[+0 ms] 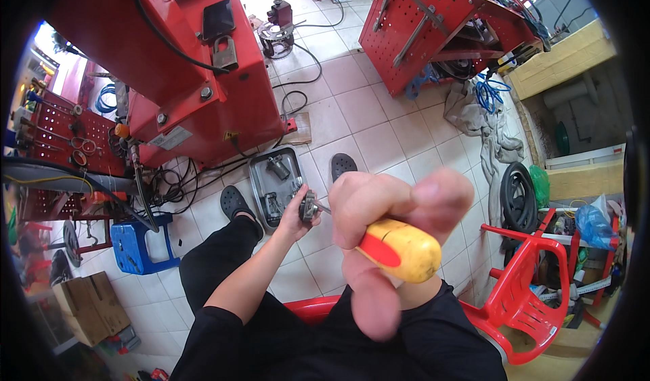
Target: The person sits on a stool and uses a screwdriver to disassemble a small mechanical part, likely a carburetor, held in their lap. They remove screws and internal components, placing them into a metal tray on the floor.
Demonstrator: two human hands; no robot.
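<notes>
Close to the camera, my right hand [379,225] is closed round the yellow and red handle of a screwdriver [403,249]. Its metal shaft runs left toward a small metal mechanical part [309,207], which my left hand [295,217] grips. Whether the tip touches the part I cannot make out, and the part's exact kind is unclear. Just beyond my left hand, a grey tray [253,178] lies on the floor. Several metal parts [276,168] are in it.
A red machine [250,110] stands ahead on the left, with a red perforated tool cart [399,49] far right. Black cables [193,184] lie on the tiles. A blue stool [135,245] is at left, a red plastic chair [521,300] at right, near a black tyre [518,198].
</notes>
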